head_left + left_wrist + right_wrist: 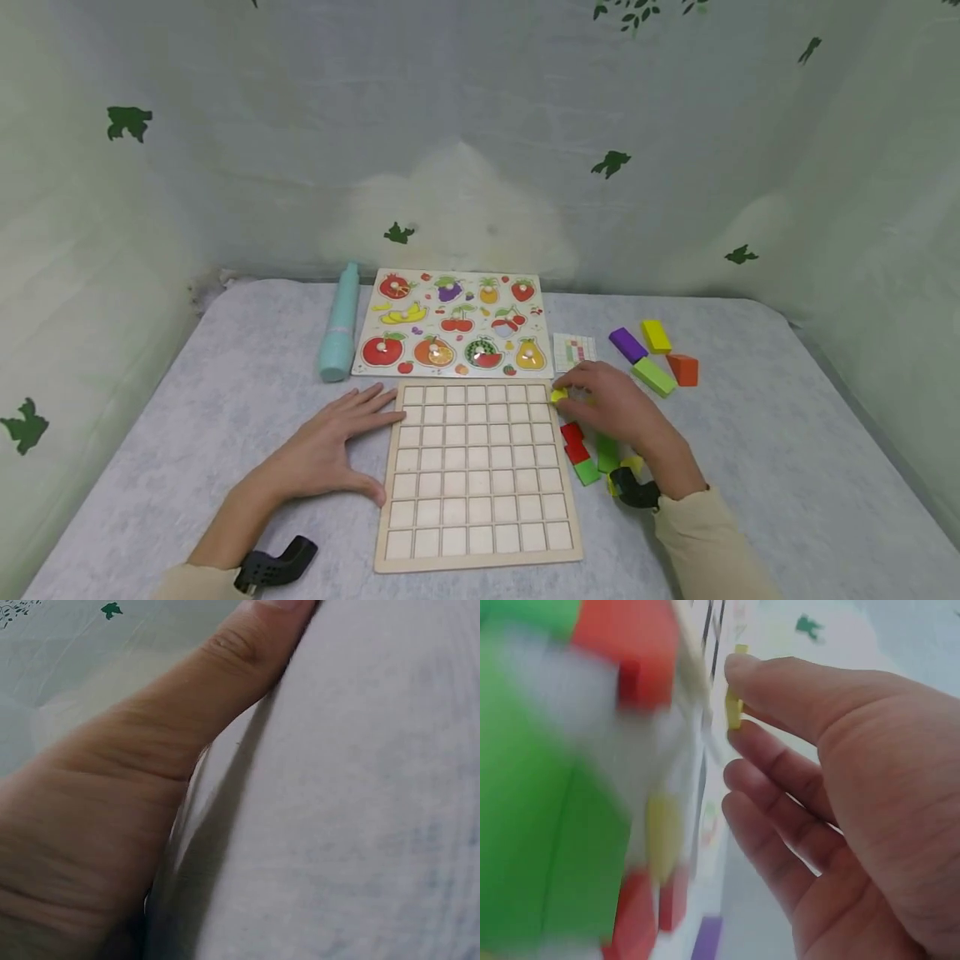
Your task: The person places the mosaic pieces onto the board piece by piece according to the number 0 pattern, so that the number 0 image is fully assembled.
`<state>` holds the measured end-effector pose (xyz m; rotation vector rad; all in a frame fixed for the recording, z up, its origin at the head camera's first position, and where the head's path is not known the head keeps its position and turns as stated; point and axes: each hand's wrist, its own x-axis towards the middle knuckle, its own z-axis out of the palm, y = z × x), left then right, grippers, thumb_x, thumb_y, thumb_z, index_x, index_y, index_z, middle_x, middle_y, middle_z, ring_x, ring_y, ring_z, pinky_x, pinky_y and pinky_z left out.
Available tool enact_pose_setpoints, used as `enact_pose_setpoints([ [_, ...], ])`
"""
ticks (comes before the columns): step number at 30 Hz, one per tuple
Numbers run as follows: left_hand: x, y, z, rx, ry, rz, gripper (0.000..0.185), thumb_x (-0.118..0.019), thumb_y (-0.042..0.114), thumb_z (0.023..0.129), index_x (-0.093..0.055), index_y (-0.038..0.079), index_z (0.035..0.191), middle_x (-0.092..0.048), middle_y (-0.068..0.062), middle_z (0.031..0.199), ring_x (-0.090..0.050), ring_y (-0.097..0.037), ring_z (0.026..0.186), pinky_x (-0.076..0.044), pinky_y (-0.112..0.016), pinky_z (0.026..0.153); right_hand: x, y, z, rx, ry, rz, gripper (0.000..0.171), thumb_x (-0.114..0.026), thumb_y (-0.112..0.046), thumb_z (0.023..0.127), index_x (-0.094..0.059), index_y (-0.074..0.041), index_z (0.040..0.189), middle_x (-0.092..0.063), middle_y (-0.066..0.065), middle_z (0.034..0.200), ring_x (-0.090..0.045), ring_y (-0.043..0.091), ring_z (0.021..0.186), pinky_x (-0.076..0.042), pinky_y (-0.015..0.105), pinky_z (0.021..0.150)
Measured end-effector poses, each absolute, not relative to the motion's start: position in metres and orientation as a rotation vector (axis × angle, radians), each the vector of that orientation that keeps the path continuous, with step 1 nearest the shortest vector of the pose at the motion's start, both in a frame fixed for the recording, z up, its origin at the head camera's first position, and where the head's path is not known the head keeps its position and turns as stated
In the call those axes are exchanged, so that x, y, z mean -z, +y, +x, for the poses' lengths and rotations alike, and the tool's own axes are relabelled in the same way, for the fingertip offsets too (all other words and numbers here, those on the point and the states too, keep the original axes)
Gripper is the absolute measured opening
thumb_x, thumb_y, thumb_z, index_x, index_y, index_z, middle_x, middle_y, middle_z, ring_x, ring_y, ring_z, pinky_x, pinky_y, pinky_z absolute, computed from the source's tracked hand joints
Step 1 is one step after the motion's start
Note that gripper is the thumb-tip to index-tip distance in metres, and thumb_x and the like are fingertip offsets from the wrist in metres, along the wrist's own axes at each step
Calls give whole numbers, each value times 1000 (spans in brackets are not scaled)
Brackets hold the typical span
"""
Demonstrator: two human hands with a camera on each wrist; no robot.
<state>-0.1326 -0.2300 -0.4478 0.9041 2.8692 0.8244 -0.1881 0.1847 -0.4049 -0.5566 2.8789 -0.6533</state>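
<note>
A wooden grid board (477,471) with empty square cells lies on the grey table. My left hand (341,442) rests flat on the cloth, fingers straight, touching the board's left edge; in the left wrist view its thumb (225,667) lies on the cloth. My right hand (611,408) is at the board's upper right corner and pinches a small yellow tile (558,395) (733,705) between thumb and fingertips. Red tiles (574,442) and green tiles (597,461) lie under and beside that hand.
A fruit peg puzzle (453,323) lies behind the board, with a teal tube (340,324) to its left. A small pattern card (573,350) and purple (627,343), yellow (656,335), green (653,376) and orange (683,368) blocks lie at the right. Cloth walls enclose the table.
</note>
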Motion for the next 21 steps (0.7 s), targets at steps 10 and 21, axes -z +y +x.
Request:
enact_pose_setpoints([
  [10, 450, -218, -131, -791, 2985, 688, 76, -71, 64, 89, -54, 23, 151, -43, -4, 163, -37, -37, 150, -32, -66, 117, 401, 134, -191, 781, 2819, -769, 22, -80, -23, 92, -78, -19, 114, -71, -3, 116, -63, 19, 112, -56, 40, 96],
  [21, 454, -191, -121, -576, 3133, 641, 71, -61, 57, 97, -50, 15, 154, -37, -12, 165, -33, -33, 153, -26, -59, 123, 412, 81, -182, 806, 2780, -867, 24, -79, -27, 93, -79, -20, 116, -73, -4, 116, -65, 16, 111, -56, 37, 97],
])
